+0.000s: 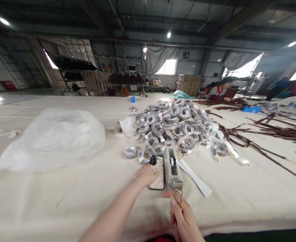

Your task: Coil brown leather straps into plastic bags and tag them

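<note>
My left hand reaches over the left edge of a phone in a patterned case, camera side up. The thumb presses on the case and the other fingers curl at its edge, partly blurred. Just right of the phone stands a grey tape dispenser. In front of it, close to my body, my right hand is closed around a gold-coloured metal loop; the rest of that piece is hidden in the fingers. Behind the phone rises a heap of coiled, wrapped grey straps with gold clasps.
A large translucent plastic bag lies on the cloth-covered table at left. White paper strips lie right of the dispenser. Brown straps spread across the right side. A co-worker sits at the far side.
</note>
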Action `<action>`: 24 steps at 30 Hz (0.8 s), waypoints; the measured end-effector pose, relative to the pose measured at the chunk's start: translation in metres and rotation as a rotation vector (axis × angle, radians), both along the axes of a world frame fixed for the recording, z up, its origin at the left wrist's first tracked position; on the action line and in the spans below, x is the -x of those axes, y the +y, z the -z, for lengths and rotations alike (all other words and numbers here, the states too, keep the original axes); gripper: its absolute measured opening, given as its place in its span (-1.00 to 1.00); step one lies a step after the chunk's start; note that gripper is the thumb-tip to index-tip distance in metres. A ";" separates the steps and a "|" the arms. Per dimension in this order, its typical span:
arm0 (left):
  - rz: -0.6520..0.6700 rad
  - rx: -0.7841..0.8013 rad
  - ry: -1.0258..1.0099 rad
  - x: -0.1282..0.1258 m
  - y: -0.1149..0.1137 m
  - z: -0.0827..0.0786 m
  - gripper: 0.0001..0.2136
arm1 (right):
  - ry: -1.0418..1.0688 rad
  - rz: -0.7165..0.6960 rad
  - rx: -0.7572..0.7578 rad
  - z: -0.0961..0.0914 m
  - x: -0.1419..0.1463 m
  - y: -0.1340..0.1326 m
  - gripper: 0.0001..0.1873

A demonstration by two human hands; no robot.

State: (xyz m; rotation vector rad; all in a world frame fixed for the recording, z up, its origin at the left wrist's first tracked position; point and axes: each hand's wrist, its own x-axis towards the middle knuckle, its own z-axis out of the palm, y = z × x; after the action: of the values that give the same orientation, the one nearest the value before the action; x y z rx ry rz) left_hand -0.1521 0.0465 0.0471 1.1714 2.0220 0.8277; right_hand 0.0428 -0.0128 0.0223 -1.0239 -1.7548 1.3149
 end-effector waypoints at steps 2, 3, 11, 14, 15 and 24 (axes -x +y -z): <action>0.048 -0.009 0.052 0.005 -0.011 0.006 -0.64 | 0.010 0.020 -0.001 0.000 -0.003 -0.003 -0.44; 0.057 -0.012 0.083 0.004 -0.017 0.010 -0.61 | 0.013 0.027 -0.002 0.001 -0.005 -0.005 -0.45; 0.087 0.070 0.251 -0.017 -0.045 0.021 -0.62 | -0.024 -0.058 0.075 -0.003 -0.014 -0.009 -0.48; 0.080 0.104 0.314 -0.012 -0.038 0.013 -0.65 | 0.006 -0.114 0.109 -0.010 -0.013 -0.010 -0.52; 0.080 0.108 0.334 -0.010 -0.037 0.008 -0.64 | 0.024 -0.112 0.117 -0.013 -0.014 -0.010 -0.54; 0.522 -0.131 -0.141 -0.055 -0.059 -0.034 -0.49 | 0.376 0.127 0.281 -0.038 -0.068 0.012 -0.53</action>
State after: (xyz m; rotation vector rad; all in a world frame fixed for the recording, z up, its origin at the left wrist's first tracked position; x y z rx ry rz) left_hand -0.0969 -0.0120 0.0810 1.5734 1.4629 0.7550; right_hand 0.1104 -0.0007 0.0602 -0.9442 -1.2312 1.5835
